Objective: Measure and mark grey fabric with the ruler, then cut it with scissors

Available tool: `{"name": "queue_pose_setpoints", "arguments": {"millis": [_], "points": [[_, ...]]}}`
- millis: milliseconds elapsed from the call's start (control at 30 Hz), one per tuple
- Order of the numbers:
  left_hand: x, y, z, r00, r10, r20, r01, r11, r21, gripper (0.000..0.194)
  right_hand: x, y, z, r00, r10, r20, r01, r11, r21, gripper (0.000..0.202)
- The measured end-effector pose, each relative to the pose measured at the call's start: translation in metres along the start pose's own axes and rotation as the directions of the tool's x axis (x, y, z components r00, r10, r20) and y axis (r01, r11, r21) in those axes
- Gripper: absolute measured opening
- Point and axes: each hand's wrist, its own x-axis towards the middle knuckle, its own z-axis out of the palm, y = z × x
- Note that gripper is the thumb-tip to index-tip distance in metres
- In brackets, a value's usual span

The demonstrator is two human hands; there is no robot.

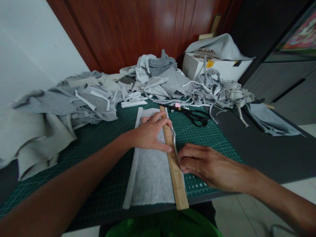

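Observation:
A grey piece of fabric [151,177] lies lengthwise in front of me, its left edge bordered by a paler folded strip. Along its right side runs a wooden ruler [178,184]. My left hand [151,131] lies across fabric and ruler with fingers spread, thumb and fingertips pressing on the ruler. At the fabric's right edge, beside the ruler, my right hand [197,161] has its fingers pinched together on the edge; the fingertips are partly hidden. Black scissors [195,116] rest just beyond the ruler's far right side.
A green cutting mat [98,144] covers much of the dark table [261,151]. Heaped grey fabric [61,102] lies left, more cloth [160,79] at the back. Tangled fabric strips [217,87] sit before a white box [195,65]. Folded cloth [274,120] lies far right.

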Motion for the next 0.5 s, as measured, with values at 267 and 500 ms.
{"name": "queue_pose_setpoints", "arguments": {"millis": [267, 500], "points": [[0.0100, -0.0049, -0.0046, 1.000, -0.010, 0.029, 0.010, 1.000, -0.002, 0.076, -0.0012, -0.0034, -0.0091, 0.999, 0.038, 0.019, -0.040, 0.993, 0.107, 0.015], [0.0094, -0.0053, -0.0060, 0.999, -0.006, 0.038, 0.007, 1.000, -0.022, 0.077, 0.0013, 0.0003, -0.0066, 0.999, 0.041, -0.012, -0.039, 0.991, 0.129, 0.011]]}}
